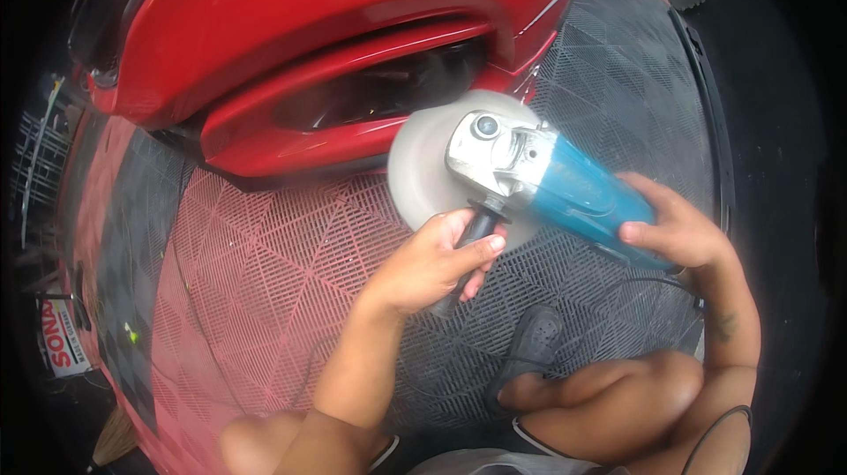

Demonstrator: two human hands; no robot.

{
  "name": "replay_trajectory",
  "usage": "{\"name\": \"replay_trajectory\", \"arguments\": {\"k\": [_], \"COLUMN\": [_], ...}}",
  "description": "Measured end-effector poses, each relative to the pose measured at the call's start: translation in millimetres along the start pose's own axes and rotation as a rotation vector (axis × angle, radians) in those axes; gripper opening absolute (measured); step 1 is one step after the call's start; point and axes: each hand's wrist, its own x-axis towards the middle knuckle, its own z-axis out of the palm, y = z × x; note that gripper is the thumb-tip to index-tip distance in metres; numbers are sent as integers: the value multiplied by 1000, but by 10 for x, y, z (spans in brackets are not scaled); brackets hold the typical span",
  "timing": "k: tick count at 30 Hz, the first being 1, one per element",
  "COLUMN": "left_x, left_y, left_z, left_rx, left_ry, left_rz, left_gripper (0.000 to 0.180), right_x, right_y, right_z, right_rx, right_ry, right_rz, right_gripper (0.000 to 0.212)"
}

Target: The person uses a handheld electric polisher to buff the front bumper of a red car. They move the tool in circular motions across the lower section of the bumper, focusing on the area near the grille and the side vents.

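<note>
A teal electric polisher (587,197) with a silver metal head is held in both my hands. My left hand (441,259) wraps round its black side handle (481,226). Around the rear of the teal body my right hand (675,224) is closed, thumb on top. The round whitish polishing pad (423,162) lies under the metal head, partly hidden by it. Its far edge overlaps the lower corner of a red car bumper (344,60) in view; whether the two touch I cannot tell. The bumper has a dark recessed opening (388,87) beside the pad.
Red and grey grated floor tiles (265,272) lie below. A power cord (653,283) runs from the polisher's rear, close to my knees and my dark clog (534,343). At the left edge are a wire rack (35,144), a printed box (62,338) and a broom (116,440).
</note>
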Motion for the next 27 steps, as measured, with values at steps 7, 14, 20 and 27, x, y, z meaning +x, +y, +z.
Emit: {"name": "replay_trajectory", "arguments": {"k": [7, 14, 20, 27], "left_x": [-108, -670, -665, -166], "left_y": [94, 86, 74, 36], "left_z": [-63, -380, -354, -107], "left_rx": [-68, -80, -159, 63], "left_ry": [15, 185, 195, 43], "left_rz": [-46, 0, 2, -55], "left_gripper": [36, 38, 38, 35], "right_x": [72, 535, 571, 161], "right_y": [-52, -110, -114, 81], "right_z": [41, 450, 412, 111], "right_rx": [50, 46, -4, 91], "right_ry": [-66, -238, -237, -89], "right_rz": [-13, -121, -144, -57], "right_gripper": [95, 84, 85, 89]}}
